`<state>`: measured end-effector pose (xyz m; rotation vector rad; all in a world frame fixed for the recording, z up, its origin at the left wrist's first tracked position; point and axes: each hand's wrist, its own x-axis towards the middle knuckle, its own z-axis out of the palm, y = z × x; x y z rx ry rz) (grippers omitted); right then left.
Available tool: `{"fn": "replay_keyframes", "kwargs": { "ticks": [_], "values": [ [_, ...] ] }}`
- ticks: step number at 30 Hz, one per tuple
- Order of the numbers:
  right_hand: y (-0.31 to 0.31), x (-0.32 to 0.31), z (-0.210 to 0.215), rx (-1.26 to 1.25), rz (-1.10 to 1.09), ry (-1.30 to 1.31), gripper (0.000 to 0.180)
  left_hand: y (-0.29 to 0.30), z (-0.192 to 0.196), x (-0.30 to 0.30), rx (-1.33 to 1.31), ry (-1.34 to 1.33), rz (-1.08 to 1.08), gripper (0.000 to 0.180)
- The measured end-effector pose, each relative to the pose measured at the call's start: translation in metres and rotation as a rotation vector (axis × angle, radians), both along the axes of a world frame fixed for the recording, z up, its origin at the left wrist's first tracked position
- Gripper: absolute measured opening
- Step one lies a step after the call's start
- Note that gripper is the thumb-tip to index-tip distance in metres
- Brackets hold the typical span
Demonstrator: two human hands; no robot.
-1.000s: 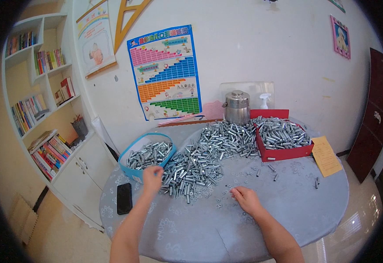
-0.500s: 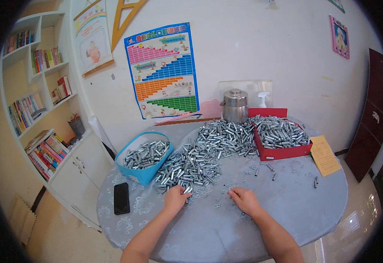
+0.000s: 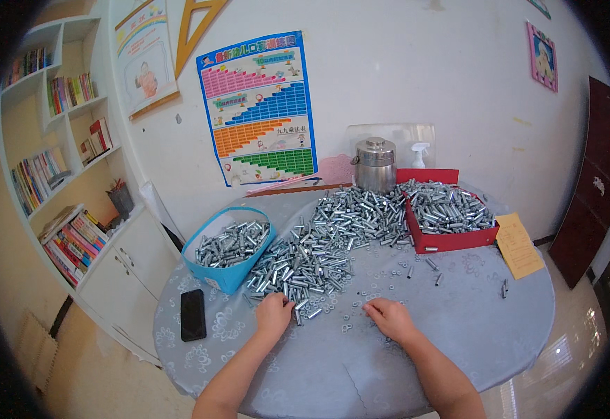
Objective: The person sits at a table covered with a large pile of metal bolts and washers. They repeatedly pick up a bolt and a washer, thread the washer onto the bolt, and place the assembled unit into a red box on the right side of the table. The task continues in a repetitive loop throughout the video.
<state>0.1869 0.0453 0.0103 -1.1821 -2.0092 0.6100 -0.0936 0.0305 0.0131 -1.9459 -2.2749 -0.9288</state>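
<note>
The heap of small metal sleeves [image 3: 333, 241] lies across the middle of the bench [image 3: 458, 328], from the far edge down toward the near edge. I see my left hand [image 3: 274, 312] resting on the near tip of this heap, the fingers curled down over a few pieces; if they pinch one, I cannot tell. My right hand [image 3: 387, 318] lies just beside some loose washers [image 3: 350, 322], its fingers bent and close together, and what they grip is hidden.

To do this well, I think one piece at a time should be taken from the heap's thin edge, because the sleeves are smooth, round and roll easily.

A blue tray [image 3: 229, 246] near the left edge and a red box [image 3: 448, 218] toward the right hold more shiny sleeves. A black phone [image 3: 192, 314] lies flat on the patterned grey cloth.
</note>
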Motion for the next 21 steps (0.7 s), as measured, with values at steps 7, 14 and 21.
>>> {"fn": "replay_keyframes", "kwargs": {
  "ticks": [7, 14, 21],
  "values": [
    [-0.006, -0.004, 0.005, 0.108, 0.046, -0.065, 0.021, 0.002, -0.008, -0.001, -0.007, -0.131, 0.018, 0.016],
    [-0.013, -0.039, 0.001, 0.325, 0.342, -0.139, 0.024, -0.003, 0.002, 0.005, -0.04, -1.167, -0.153, 0.013],
    [-0.005, -0.074, -0.005, 0.404, 0.368, -0.225, 0.033, -0.004, 0.007, 0.03, 0.009, -1.734, -0.35, 0.01]
  ]
}}
